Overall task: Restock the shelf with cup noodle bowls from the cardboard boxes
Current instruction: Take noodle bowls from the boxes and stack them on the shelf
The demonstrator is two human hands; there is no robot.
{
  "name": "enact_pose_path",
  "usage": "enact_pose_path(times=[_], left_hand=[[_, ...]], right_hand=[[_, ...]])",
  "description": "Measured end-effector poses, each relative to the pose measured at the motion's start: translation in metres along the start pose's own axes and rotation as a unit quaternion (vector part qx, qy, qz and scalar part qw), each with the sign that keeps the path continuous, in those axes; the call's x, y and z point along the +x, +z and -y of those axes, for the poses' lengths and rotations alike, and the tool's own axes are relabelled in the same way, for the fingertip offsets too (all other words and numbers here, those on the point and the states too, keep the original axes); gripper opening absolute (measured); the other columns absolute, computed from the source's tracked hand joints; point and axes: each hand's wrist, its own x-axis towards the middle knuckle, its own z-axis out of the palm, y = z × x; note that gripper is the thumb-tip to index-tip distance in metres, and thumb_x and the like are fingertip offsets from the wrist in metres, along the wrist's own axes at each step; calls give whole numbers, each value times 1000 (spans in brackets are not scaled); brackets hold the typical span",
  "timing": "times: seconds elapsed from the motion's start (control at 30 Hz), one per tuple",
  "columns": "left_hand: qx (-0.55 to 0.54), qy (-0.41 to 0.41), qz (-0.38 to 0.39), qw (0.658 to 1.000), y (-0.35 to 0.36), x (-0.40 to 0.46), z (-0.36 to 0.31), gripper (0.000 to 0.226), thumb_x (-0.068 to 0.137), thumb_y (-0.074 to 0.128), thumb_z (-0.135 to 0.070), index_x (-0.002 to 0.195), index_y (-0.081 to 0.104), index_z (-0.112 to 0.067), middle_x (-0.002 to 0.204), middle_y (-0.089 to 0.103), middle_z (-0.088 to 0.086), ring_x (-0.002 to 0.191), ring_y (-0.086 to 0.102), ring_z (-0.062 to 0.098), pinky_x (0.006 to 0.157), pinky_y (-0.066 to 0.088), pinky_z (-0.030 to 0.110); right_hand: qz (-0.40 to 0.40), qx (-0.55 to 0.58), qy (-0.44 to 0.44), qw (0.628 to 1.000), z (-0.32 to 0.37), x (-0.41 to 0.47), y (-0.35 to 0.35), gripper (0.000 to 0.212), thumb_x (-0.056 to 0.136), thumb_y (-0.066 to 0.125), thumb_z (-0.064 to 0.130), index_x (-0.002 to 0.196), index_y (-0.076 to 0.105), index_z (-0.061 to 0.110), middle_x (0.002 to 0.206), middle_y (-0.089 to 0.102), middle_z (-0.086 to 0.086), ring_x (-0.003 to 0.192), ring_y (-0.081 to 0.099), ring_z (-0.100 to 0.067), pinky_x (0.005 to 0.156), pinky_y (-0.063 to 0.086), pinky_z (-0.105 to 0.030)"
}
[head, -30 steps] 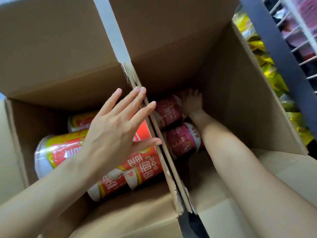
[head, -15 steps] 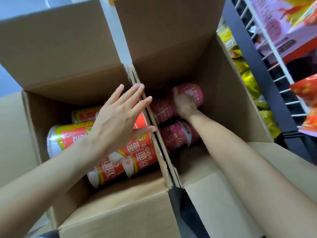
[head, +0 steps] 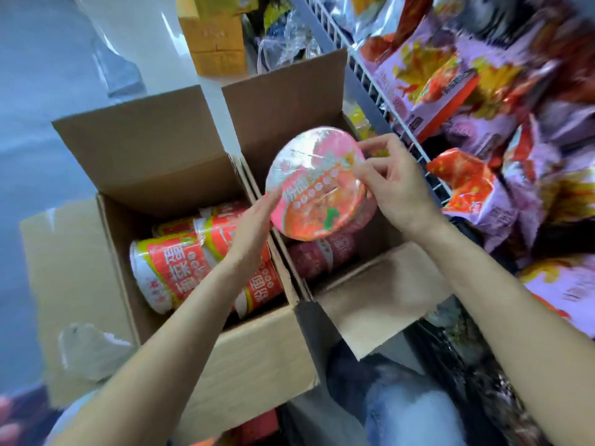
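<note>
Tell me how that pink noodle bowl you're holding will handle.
The pink bowl is shrink-wrapped and glossy, so probably slippery. The right hand pinches its rim alone, suggesting it's light. Round-bodied, it may roll if laid sideways.

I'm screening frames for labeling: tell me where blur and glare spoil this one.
Head view: motion blur smears the snack bags on the wire shelf; glare on the shrink wrap washes out the pink noodle bowl lid's upper half; both hands and the red bowls stay readable; wide-angle bending at edges.
</note>
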Motion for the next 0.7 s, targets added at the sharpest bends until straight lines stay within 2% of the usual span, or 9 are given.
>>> enact_pose_path(times=[0.1, 0.13, 0.27, 0.4, 0.47, 0.57, 0.63, 0.67, 0.7], left_hand=[[-71, 54, 12, 996, 4, -13, -10, 53, 88, 60, -44, 137, 49, -26, 127, 63, -10, 117, 59, 6, 95, 50, 26], [-92, 62, 8, 994, 2, -17, -14, 62, 85, 63, -46, 141, 44, -28, 131, 61, -8, 119, 58, 9, 95, 51, 31], [-113, 84, -33, 990, -30, -22, -28, 82, 72, 68, -44, 144, 39, -22, 134, 59, 7, 122, 57, 25, 96, 49, 50], [-92, 89, -55, 990, -61, -20, -26, 84, 65, 66, -41, 142, 43, -19, 120, 65, -3, 112, 62, 13, 81, 53, 37], [-85, 85, -55, 991, -69, -18, -22, 77, 69, 64, -37, 141, 44, -20, 120, 64, -4, 113, 62, 12, 78, 54, 35], [-104, 62, -72, 990, -78, -14, -23, 68, 72, 63, -37, 136, 50, -18, 127, 63, 3, 118, 60, 20, 91, 52, 41], [-111, 58, -65, 990, -87, -6, -26, 33, 84, 54, -31, 112, 68, -20, 114, 70, 2, 108, 65, 18, 97, 48, 42], [-110, 59, -44, 991, -90, -3, -29, 31, 92, 44, -27, 97, 74, -22, 103, 73, -1, 100, 68, 15, 94, 51, 39], [-105, 58, -29, 992, -95, 0, -31, 45, 97, 33, -23, 87, 77, -23, 97, 74, -2, 94, 69, 14, 88, 54, 35]], right_hand=[[-14, 90, -13, 996, 16, -5, -1, 10, 93, 57, 20, 97, 48, 23, 55, 61, 15, 45, 50, 2, 48, 35, -11], [-15, 115, -1, 993, 18, -6, 4, 10, 96, 54, 15, 97, 47, 22, 53, 60, 15, 44, 48, 2, 46, 34, -9], [30, 159, 38, 986, 11, -4, 39, 16, 98, 48, 6, 95, 43, 21, 50, 55, 12, 41, 40, 1, 44, 32, -10], [90, 127, 45, 987, -7, 10, 64, 12, 97, 52, 12, 104, 43, 13, 52, 56, 12, 44, 42, 0, 46, 35, -12], [125, 72, 43, 989, -18, 20, 66, 14, 98, 51, 24, 104, 46, 12, 53, 55, 10, 46, 46, -2, 49, 38, -16], [131, -100, 40, 986, -51, 40, 64, 29, 97, 45, 45, 102, 57, 19, 73, 61, 8, 70, 58, -10, 73, 50, -36], [146, -216, 54, 964, -82, 57, 67, 31, 94, 49, 46, 113, 58, 23, 98, 62, 2, 91, 60, -17, 86, 48, -38], [176, -262, 70, 946, -98, 64, 73, 36, 93, 52, 46, 119, 55, 23, 112, 58, -2, 103, 58, -22, 90, 46, -37], [214, -298, 91, 926, -113, 71, 82, 42, 91, 54, 47, 125, 52, 23, 123, 52, -7, 113, 53, -27, 94, 44, -38]])
